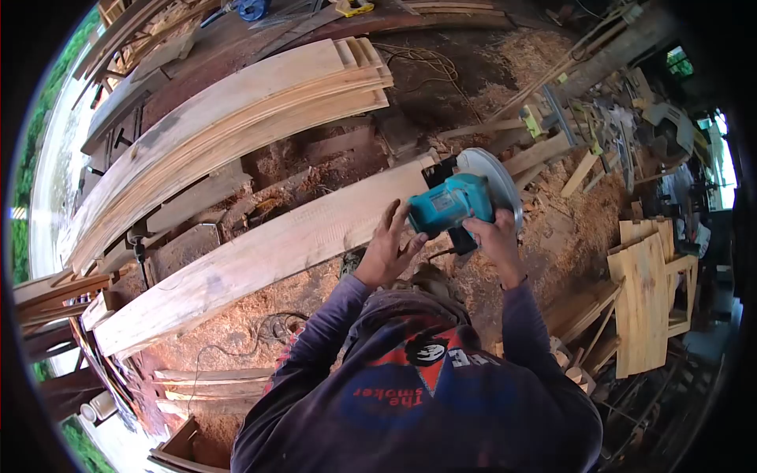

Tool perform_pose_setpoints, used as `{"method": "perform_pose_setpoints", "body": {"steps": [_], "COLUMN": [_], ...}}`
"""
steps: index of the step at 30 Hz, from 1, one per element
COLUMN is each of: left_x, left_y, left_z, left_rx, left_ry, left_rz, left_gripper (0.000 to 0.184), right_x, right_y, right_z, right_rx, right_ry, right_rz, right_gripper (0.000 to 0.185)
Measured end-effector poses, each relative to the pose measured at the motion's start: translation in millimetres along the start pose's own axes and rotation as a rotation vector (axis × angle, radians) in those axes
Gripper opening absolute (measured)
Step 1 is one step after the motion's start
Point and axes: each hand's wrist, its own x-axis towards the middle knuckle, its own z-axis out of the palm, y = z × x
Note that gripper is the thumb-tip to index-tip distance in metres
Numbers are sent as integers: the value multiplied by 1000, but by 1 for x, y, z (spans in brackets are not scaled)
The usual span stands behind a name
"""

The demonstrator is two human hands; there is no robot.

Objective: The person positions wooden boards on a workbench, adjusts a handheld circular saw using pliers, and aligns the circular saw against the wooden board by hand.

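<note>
My right hand [497, 246] is closed round the rear of a teal circular saw [449, 202] with a round silvery guard [501, 185]. The saw is at the right end of a long pale plank [276, 240], which it partly covers. Beside the left end of the saw's motor housing is my left hand [386, 252], its fingers stretched out and apart. Its thumb and fingertips are close to the housing; whether they touch it I cannot tell.
Beyond the plank lies a stack of long boards [260, 91]. Shavings [579, 229] cover the floor. Pale wooden panels [643, 303] lean at the right. A yellow cord [430, 63] lies coiled at the back, and a dark cable [272, 327] runs below the plank.
</note>
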Motion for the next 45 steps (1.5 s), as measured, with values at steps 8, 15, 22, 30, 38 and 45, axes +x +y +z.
{"method": "perform_pose_setpoints", "body": {"steps": [8,15,22,30,38,45], "left_x": [47,102,142,146,149,161], "left_y": [19,57,76,85,89,66], "left_z": [-18,40,82,102,110,95], "left_rx": [-85,-165,77,268,319,-455], "left_ry": [176,252,-10,70,209,301], "left_rz": [-299,-505,-530,-533,-642,-925], "left_gripper": [42,39,37,38,43,29], "right_x": [95,103,95,93,102,49], "right_y": [25,8,52,58,66,47], "right_z": [37,19,25,16,28,-69], "right_rx": [-340,24,359,452,634,349], "right_ry": [-110,-116,-235,-182,-395,-341], "right_rz": [-400,-10,-286,-429,-372,-354], "right_gripper": [6,39,45,35,46,41]}}
